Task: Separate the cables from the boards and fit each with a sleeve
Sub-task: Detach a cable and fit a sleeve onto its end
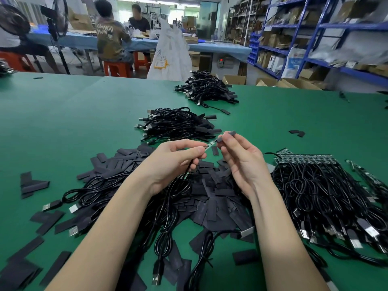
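Above the near heap of flat sleeves, the left hand pinched a cable whose small board met the sleeve pinched by the right hand, the board's markings too blurred to read.

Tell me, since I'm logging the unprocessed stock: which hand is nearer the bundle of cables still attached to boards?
Right. The right hand is just beside the bundle of cables, at its left edge. The left hand is farther off, beyond the right one.
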A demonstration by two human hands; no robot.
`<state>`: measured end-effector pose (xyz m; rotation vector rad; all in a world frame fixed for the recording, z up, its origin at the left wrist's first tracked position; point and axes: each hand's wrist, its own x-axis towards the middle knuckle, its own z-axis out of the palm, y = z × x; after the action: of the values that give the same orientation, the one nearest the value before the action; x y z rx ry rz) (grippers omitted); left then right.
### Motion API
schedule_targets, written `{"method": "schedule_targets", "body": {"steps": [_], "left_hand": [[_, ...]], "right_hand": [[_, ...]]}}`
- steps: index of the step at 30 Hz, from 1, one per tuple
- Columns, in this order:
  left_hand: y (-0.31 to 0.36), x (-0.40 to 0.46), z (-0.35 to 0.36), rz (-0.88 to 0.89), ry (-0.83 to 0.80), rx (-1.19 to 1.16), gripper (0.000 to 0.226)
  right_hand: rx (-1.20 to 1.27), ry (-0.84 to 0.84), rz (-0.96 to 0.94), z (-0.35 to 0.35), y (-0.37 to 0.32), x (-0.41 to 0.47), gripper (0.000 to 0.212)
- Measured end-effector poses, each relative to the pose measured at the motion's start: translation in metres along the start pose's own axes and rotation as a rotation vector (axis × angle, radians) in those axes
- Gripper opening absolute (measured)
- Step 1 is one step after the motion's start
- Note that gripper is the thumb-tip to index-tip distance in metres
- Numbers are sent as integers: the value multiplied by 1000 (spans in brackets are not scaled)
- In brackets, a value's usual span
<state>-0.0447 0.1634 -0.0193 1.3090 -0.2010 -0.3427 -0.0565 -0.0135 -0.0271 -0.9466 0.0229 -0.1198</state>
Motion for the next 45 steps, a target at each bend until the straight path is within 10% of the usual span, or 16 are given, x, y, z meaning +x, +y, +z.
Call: {"method": "schedule_targets", "body": {"steps": [45], "left_hand": [[6,-5,4,67,3,89,8]], "right_hand": [[-17,-91,72,2,1,-2,7]]}}
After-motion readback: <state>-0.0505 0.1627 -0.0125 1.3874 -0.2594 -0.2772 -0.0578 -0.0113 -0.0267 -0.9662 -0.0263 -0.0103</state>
